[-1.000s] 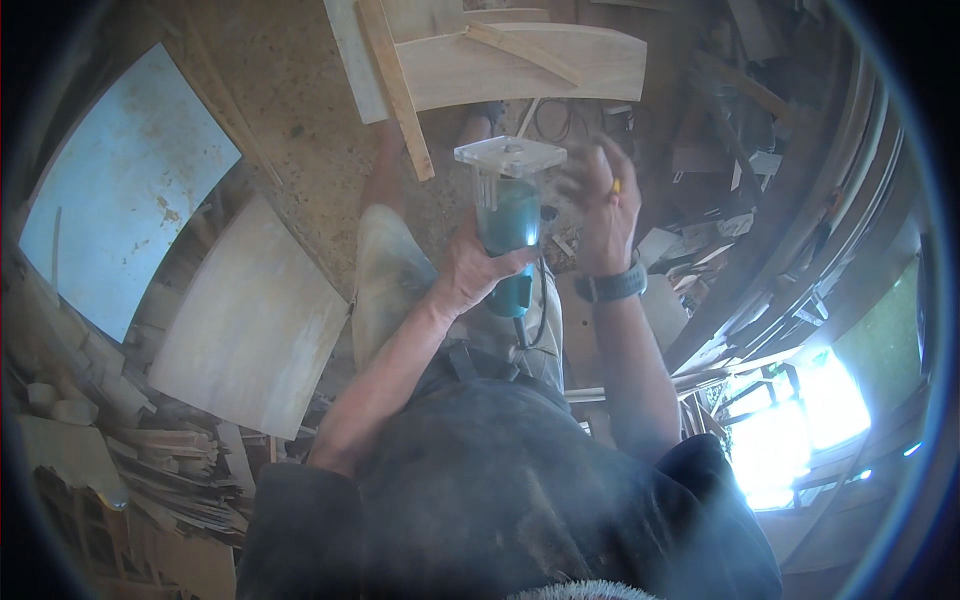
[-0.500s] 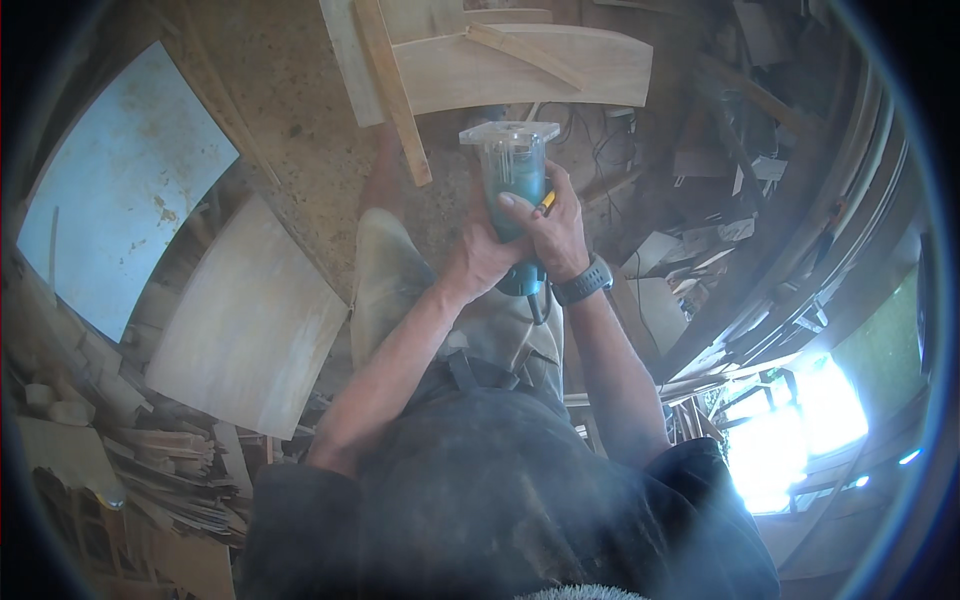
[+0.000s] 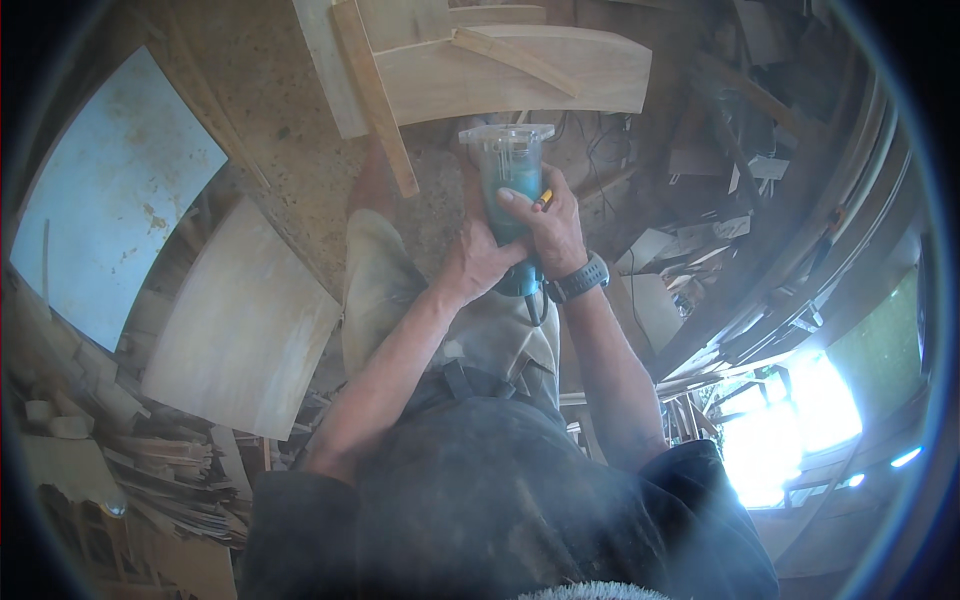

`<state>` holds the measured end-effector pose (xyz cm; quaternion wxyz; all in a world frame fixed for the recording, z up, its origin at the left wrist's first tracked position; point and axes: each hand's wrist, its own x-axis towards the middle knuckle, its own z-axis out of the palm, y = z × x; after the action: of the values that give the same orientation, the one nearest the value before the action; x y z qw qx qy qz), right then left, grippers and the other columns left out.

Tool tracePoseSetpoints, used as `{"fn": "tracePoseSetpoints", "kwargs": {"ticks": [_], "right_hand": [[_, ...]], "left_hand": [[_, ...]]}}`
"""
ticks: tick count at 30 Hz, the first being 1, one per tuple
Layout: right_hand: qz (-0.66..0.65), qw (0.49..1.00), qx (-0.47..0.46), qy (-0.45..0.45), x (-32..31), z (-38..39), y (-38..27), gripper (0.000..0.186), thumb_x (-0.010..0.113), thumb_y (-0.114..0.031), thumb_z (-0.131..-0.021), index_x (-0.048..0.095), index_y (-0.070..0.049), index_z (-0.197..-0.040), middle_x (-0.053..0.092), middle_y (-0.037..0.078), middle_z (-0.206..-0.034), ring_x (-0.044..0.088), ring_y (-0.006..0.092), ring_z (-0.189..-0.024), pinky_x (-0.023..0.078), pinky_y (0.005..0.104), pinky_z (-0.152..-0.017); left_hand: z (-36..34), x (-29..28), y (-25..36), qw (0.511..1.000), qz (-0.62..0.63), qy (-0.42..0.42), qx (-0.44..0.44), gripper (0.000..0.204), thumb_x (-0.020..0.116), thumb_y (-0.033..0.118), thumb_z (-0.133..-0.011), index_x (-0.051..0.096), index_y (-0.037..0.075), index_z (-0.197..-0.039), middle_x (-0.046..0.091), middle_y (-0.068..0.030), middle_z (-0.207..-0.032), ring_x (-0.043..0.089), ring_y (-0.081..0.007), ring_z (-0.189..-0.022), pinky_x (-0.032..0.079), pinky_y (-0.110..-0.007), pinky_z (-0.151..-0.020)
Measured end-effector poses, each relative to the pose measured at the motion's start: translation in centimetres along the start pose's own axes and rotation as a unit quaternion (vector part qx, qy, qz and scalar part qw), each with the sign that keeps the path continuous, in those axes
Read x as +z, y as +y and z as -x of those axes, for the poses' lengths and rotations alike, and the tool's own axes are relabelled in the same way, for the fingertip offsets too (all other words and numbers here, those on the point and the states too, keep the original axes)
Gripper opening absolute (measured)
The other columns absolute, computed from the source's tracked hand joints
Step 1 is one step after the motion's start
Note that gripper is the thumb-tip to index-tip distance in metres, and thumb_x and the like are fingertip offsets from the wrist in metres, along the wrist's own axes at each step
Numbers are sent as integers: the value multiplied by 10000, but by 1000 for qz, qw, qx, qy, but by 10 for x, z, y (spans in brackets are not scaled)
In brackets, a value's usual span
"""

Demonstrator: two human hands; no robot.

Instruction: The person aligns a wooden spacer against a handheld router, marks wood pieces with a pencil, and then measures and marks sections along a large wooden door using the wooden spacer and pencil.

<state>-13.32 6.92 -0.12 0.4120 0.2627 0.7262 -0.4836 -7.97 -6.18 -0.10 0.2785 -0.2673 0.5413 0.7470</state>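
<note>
A teal hand-held power tool (image 3: 516, 180), likely a trim router, stands upright in front of me, clear square base on top and black cord hanging below. My left hand (image 3: 483, 255) is closed round its lower body, thumb across it. My right hand (image 3: 548, 225) grips its upper body from the right, thumb on the front. A small yellow item (image 3: 545, 198) shows at my right fingers, too small to name. The tool hides some of my fingers. A dark watch (image 3: 577, 280) is on my right wrist.
Beyond the tool lie curved plywood pieces (image 3: 520, 80) and a wooden batten (image 3: 375, 100). At left are a pale blue-white panel (image 3: 110, 190) and a tan curved panel (image 3: 240, 330). Offcuts (image 3: 170, 470) heap at lower left; long boards (image 3: 820, 220) and scrap line the right.
A second ago my right hand was lifted beside the tool with fingers loose; it has since closed on the tool. The tool's base has risen and turned slightly, and my view has shifted a little.
</note>
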Motion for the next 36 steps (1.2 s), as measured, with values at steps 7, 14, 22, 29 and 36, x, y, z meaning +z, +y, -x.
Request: {"fn": "tracePoseSetpoints", "kwargs": {"ticks": [7,14,22,29,36], "right_hand": [[1,999,23,34,4,-9,5,813,842,-391,-749,533,86,-1330,661,186,-1143,645,226,-1028,512,344,-914],[-7,998,45,31,5,-11,3,772,831,-335,-774,523,74,-1352,657,163,-1163,645,208,-1044,507,330,-922],[-17,999,28,14,0,-10,2,875,859,-408,-723,508,92,-1350,653,206,-1159,640,245,-1057,512,367,-926],[-31,999,-7,-32,-15,0,0,844,865,-343,-728,496,75,-1361,646,162,-1149,633,214,-1055,510,343,-926],[-153,982,63,-85,-18,-4,-2,798,865,-291,-744,484,42,-1362,643,132,-1142,641,186,-1026,522,314,-898]], "left_hand": [[-9,2,-8,1000,20,5,-14,701,783,193,-861,386,14,-1410,609,-174,-1210,661,-257,-1054,555,-387,-884],[-12,3,-16,998,51,16,-11,683,782,197,-863,405,7,-1399,612,-178,-1206,661,-256,-1049,554,-386,-886],[-2,-8,-2,999,-9,-30,-6,671,751,225,-879,414,1,-1413,604,-191,-1252,654,-272,-1074,532,-392,-910],[9,-32,5,991,114,-22,-71,767,712,418,-916,394,6,-1480,631,-184,-1263,634,-271,-1125,497,-374,-970],[3,-41,1,997,13,-17,-78,747,704,528,-917,510,-4,-1405,628,-175,-1290,599,-265,-1195,483,-381,-985]]}}
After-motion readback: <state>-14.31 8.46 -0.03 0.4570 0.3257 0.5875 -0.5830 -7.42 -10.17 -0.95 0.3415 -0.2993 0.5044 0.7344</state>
